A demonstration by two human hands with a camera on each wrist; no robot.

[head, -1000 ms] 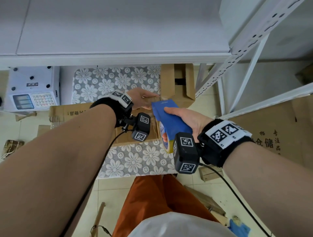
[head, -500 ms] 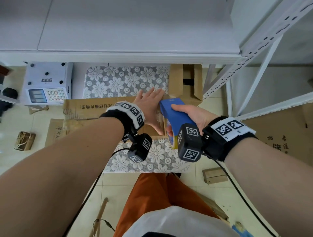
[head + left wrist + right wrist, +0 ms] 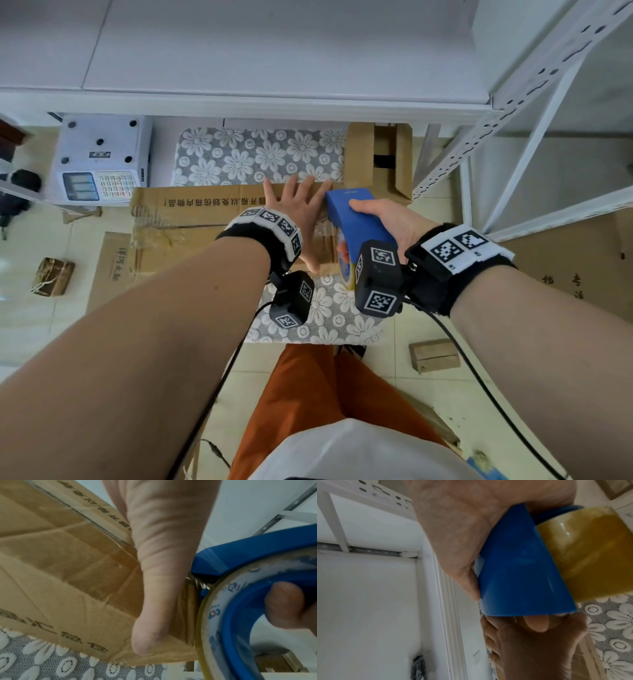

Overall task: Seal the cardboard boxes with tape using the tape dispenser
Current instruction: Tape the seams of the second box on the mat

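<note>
I am curling my right hand (image 3: 394, 222) around the blue tape dispenser (image 3: 356, 222), thumb on one side and fingers wrapped through the frame; that grip is closed tight on it. My left hand (image 3: 301, 212) is lying flat, fingers straight and spread, pressing down on the top of the cardboard box (image 3: 191, 222) and holding nothing. A second ago that left hand was pinching at the tape end near the dispenser's nose; half a second ago it was already flattening out, and now it is sitting fully spread on the box top. I am reading that as the tape end being stuck down and the strip being ready to run, though the tape on the box is hard to make out.

The dispenser is sitting at the box's three o'clock end, nose pointing toward twelve o'clock, just beside my left hand. In the left wrist view its toothed blade (image 3: 197, 581) is lying right against the cardboard next to my thumb (image 3: 154, 601). The yellowish tape roll (image 3: 590, 550) is looking nearly full and glossy.

The box is looking worn: creased brown cardboard, printed characters along the far flap, old shiny tape wrinkling near nine o'clock. It is resting on the flower-patterned tabletop (image 3: 329, 318).
</note>
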